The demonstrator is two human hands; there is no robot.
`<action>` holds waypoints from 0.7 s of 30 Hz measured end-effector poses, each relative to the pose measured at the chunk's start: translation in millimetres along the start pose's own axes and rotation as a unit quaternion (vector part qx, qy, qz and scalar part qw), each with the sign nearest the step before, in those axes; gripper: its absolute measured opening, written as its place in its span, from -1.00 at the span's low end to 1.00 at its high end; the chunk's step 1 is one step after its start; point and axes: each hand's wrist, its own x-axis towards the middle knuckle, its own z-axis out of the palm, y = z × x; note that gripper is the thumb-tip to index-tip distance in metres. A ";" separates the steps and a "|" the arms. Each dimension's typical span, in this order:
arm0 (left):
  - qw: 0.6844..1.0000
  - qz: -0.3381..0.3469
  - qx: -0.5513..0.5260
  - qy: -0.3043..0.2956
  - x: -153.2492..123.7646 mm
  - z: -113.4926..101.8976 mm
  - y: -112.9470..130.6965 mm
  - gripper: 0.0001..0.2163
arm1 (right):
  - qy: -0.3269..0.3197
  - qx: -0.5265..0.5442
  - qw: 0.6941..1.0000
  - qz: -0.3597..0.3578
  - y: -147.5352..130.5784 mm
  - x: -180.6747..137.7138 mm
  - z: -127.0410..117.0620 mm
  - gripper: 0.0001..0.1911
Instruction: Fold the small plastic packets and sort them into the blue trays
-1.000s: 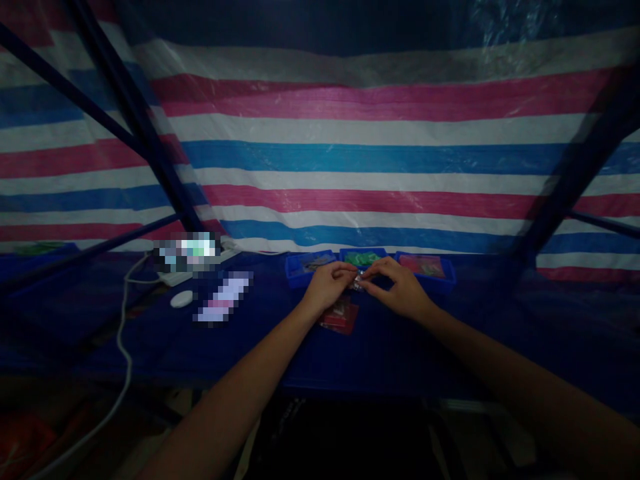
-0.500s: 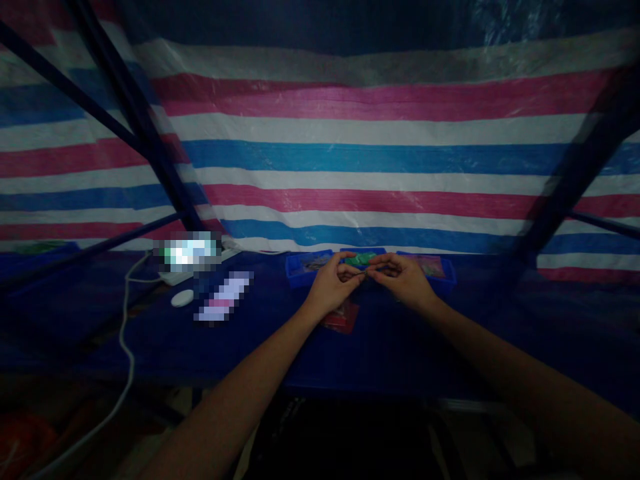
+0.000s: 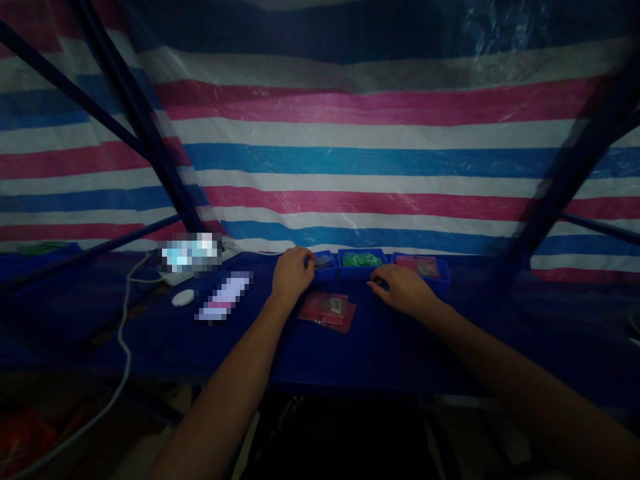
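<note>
My left hand (image 3: 291, 277) is at the left blue bin (image 3: 327, 272), its fingers curled down over the bin's left part. What they grip, if anything, is hidden. My right hand (image 3: 404, 288) hovers over the table in front of the other bins, thumb and fingers bent together around something too small and dark to make out. Between the hands stands the middle blue bin (image 3: 363, 272), holding green packets (image 3: 361, 259). The right blue bin (image 3: 443, 273) contains red-tinted bags (image 3: 420, 267). Red-tinted flat bags (image 3: 327, 310) lie overlapping on the table between my forearms.
To the left lie a phone-shaped blurred item (image 3: 225, 297), a round white object (image 3: 183, 298) and a white power strip (image 3: 177, 274) with a cable (image 3: 127, 347). Blue frame bars (image 3: 150, 153) rise at both sides before a striped tarp (image 3: 375, 157). The dark blue table (image 3: 330, 363) has its edge near me.
My hands were together over the middle bin, fingers around a small thin item. They have parted: the left moved left to the left bin, the right moved slightly right. The red-tinted bags are uncovered.
</note>
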 end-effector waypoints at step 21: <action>0.958 0.196 -0.175 -0.112 -22.8 12.4 64.8 -0.77 | -0.041 -0.025 0.999 0.007 -10.0 0.9 -6.3 -0.67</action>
